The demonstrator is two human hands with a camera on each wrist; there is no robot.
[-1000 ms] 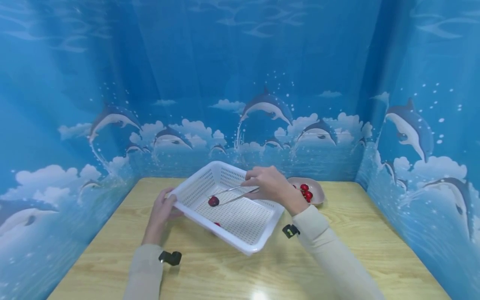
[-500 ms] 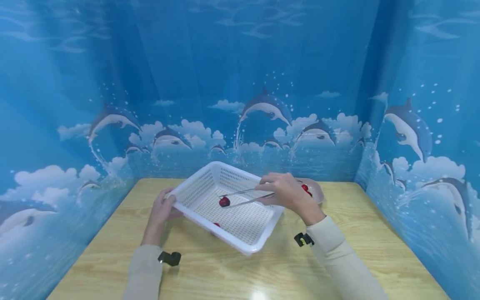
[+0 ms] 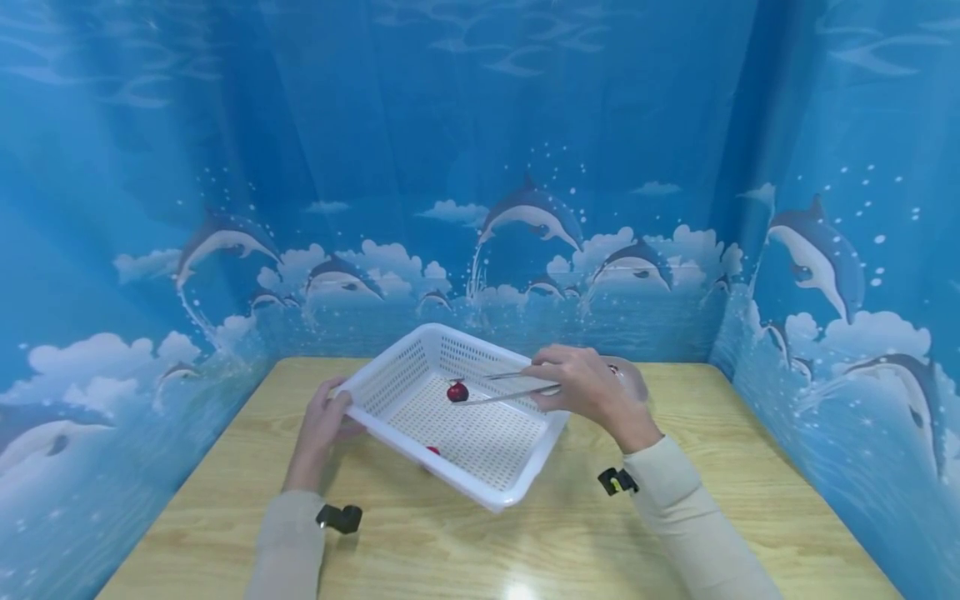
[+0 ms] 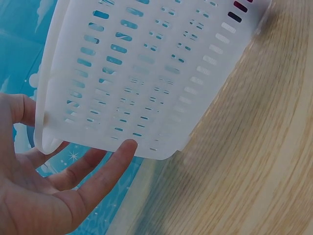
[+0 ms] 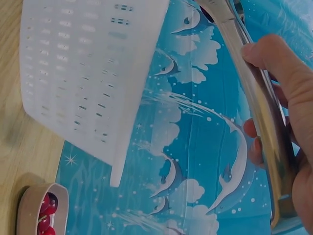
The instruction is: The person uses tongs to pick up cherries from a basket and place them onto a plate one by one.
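My left hand (image 3: 322,421) grips the left corner of a white slotted plastic basket (image 3: 465,483), thumb at the rim and fingers along the outer wall (image 4: 122,88). Above the basket's right part, my right hand (image 3: 581,383) holds metal tongs (image 5: 254,93), their arms slanting down to the left. A dark red cherry (image 3: 457,392) with a stem is by the tong tips inside the basket; the lower arm reaches under it. Whether the tongs still pinch it, I cannot tell. More red (image 3: 432,450) shows at the near wall.
Behind my right hand stands a pale pink dish (image 3: 636,383), mostly hidden in the head view. Several cherries (image 5: 46,218) lie in it. The wooden table (image 3: 420,550) is enclosed by a blue dolphin-print curtain (image 3: 465,167).
My right hand and the tongs have moved right, and the cherry has shifted right and slightly back with them. The tong arms look wider apart now. My left hand and the basket have stayed put.
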